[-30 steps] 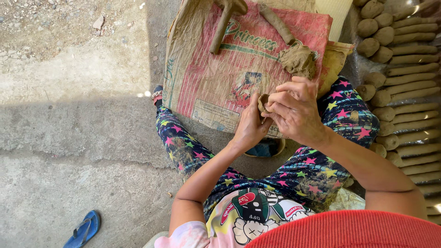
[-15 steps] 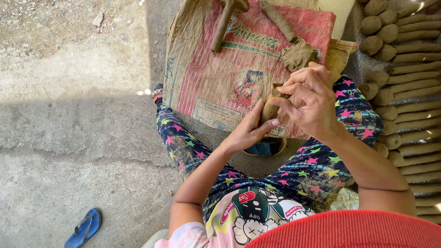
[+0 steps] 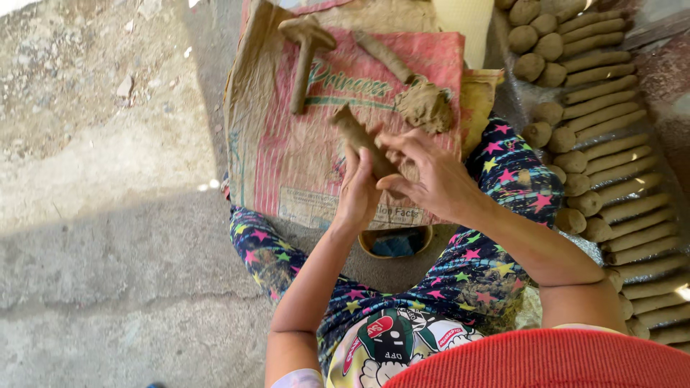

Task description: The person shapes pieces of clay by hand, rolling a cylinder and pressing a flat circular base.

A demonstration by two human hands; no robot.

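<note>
One clay roll [image 3: 363,141], brown, was clamped between the left hand [image 3: 358,194] and right hand [image 3: 431,176] above a printed sack [image 3: 287,158]. Its long axis ran diagonally, free end pointing up-left toward a wooden mallet [image 3: 305,50]. Finished rolls [image 3: 611,144] lay stacked at right.

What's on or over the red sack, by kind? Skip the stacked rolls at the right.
Hammer-shaped tool: 1
Clay lump: 1
Clay-coloured rolls: 2, a lying roll on the sack and a held roll in the grip of the left hand and right hand
Total: 4
</note>
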